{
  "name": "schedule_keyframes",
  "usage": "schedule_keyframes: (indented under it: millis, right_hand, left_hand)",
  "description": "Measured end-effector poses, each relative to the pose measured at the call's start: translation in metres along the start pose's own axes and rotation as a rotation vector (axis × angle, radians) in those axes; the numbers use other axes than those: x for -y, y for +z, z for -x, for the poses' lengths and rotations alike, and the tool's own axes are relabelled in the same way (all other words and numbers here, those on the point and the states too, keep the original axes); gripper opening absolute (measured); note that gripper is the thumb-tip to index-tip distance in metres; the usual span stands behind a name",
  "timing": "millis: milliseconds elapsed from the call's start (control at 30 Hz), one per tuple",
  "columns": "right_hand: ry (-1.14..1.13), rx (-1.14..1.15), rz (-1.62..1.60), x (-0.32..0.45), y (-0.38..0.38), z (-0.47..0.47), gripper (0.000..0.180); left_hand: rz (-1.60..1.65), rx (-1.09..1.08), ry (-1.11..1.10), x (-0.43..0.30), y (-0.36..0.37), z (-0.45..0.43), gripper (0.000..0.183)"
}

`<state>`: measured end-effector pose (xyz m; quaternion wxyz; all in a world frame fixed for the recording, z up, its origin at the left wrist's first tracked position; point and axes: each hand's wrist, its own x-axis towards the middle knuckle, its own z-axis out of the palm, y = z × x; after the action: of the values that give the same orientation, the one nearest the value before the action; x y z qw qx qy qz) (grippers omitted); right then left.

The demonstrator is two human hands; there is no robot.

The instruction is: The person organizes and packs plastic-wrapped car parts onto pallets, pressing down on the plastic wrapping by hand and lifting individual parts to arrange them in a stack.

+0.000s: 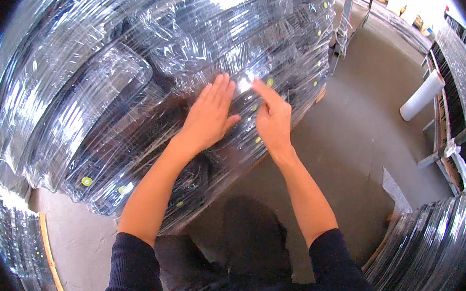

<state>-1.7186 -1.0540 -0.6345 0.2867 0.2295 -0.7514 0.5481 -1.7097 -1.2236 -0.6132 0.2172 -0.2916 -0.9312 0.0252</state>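
Note:
Clear stretch film (99, 94) covers a large stack of dark items before me, with small round yellow-green stickers (87, 181) showing through. My left hand (209, 114) lies flat on the film near the middle of the stack, its fingers together and thumb apart, holding nothing visible. Just to its right, my right hand (274, 119) points its index finger at the wrapped surface, close to a sticker (270, 83). The other fingers of that hand are curled inward; whether they pinch any film cannot be told.
A white roll (422, 95) stands on the concrete floor (341, 152) at the right, beside a rack with film-wrapped goods (459, 71). Another wrapped stack (432, 240) is at lower right, one more (16, 235) at far left. A metal post (345, 23) rises behind the main stack.

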Motion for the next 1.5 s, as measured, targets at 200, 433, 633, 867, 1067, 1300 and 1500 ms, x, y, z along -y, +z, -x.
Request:
schedule_keyframes:
  millis: [200,433,633,867,1067,1300,1500]
  right_hand:
    - [-0.294,-0.021,0.130,0.034,0.028,-0.053,0.058]
    - [-0.261,0.160,0.164,0.014,0.027,-0.060,0.063]
    - [-0.247,0.198,0.190,0.021,0.025,-0.060,0.063]
    - [-0.460,-0.105,0.094,0.069,0.002,-0.131,0.042]
    - [-0.646,0.007,0.374,0.091,0.029,-0.189,0.058]
    - [-0.582,0.040,0.519,0.091,0.022,-0.187,0.064]
    - [-0.347,0.302,0.524,0.140,0.004,-0.185,0.072]
  left_hand:
    - [0.109,0.058,-0.007,-0.001,-0.018,-0.007,0.063]
    - [0.249,0.428,-0.110,-0.017,-0.143,-0.022,0.023]
    - [-0.171,-0.257,0.016,0.027,-0.130,-0.044,0.060]
    - [-0.317,-0.262,-0.018,0.040,-0.110,-0.047,0.076]
    - [-0.145,-0.183,0.090,0.042,-0.134,-0.044,0.055]
    - [-0.128,-0.447,0.091,0.049,-0.256,-0.074,0.042]
    - [-0.422,-0.169,-0.037,0.109,-0.286,-0.124,0.073]
